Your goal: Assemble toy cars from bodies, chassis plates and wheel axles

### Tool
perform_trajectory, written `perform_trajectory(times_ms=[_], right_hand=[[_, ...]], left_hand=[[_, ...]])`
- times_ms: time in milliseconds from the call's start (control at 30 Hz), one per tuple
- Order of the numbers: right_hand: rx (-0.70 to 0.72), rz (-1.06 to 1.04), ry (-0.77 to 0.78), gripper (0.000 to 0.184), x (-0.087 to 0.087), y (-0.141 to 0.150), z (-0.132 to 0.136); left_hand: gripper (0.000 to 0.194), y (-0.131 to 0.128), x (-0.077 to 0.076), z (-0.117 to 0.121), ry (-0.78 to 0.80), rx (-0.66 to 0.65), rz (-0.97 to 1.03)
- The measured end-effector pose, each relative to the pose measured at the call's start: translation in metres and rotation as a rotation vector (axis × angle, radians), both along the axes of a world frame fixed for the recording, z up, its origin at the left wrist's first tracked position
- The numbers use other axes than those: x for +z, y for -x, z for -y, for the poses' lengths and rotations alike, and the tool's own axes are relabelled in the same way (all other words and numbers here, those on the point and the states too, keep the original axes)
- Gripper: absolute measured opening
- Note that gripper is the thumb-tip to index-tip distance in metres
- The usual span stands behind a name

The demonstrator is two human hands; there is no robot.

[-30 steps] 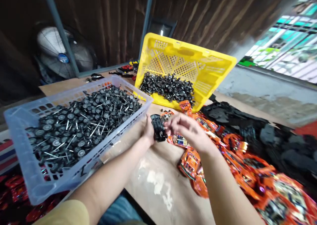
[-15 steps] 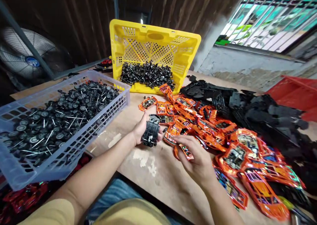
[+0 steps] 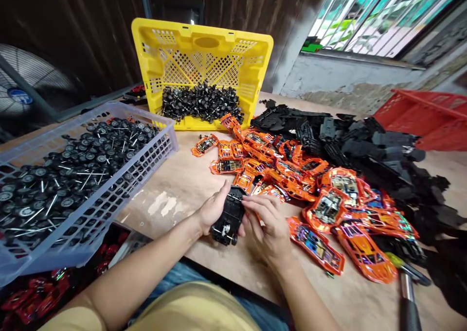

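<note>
A black toy car chassis point(image 3: 230, 217) lies in my left hand point(image 3: 211, 212), which is closed around its sides and has its thumb along the left edge. Wheels and a small white part show at the chassis's near end. Across the far end runs a thin silver wheel axle point(image 3: 235, 198). My right hand point(image 3: 269, 226) pinches at the right end of this axle, its fingertips against the chassis; they hide whatever wheel is there. Just beyond the hands lies a heap of shiny orange car bodies point(image 3: 277, 170), and a bit of orange shows by my right fingers.
A clear plastic crate point(image 3: 146, 163) at left holds wheels on axles. Behind stands a tilted yellow basket point(image 3: 204, 42) with smaller wheel sets. Black plastic parts point(image 3: 346, 136) are piled at right, near a red crate point(image 3: 423, 117). A hammer point(image 3: 406, 287) lies at the right front.
My right hand has moved left from the orange car bodies to the chassis and now pinches at the axle. My left hand has brought the chassis slightly nearer. The camera view has shifted right.
</note>
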State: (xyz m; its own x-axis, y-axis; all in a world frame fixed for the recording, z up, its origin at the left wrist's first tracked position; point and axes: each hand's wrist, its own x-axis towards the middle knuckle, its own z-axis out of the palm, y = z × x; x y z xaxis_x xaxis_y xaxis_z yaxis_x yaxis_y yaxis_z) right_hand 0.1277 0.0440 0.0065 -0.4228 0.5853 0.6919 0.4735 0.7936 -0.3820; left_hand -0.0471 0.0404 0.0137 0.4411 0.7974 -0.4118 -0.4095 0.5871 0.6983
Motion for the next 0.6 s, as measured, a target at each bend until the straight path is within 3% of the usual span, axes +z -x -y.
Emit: perform_trajectory(times_ms=[167,267,333,433,500,600], right_hand=[[-0.048,-0.008,0.061,0.025,-0.011,0.004,0.009],[0.053,0.087,0.141,0.029,-0.01,-0.008,0.004],[0.098,0.24,0.18,0.04,-0.004,-0.023,-0.006],[0.013,0.594,0.177,0.057,0.01,-0.047,-0.026],[-0.03,0.792,0.163,0.055,0.021,-0.058,-0.04],[-0.012,0.87,0.151,0.041,0.036,-0.067,-0.05]], left_hand=[[0.08,-0.004,-0.009,0.008,0.042,-0.011,-0.029],[0.076,0.0,-0.019,0.011,0.079,0.003,-0.032],[0.071,0.006,-0.023,0.013,0.088,0.01,0.002],[0.065,0.013,-0.025,0.014,0.073,0.041,0.059],[0.058,0.015,-0.023,0.015,0.049,0.134,0.056],[0.053,0.013,-0.021,0.015,-0.002,0.287,0.016]])
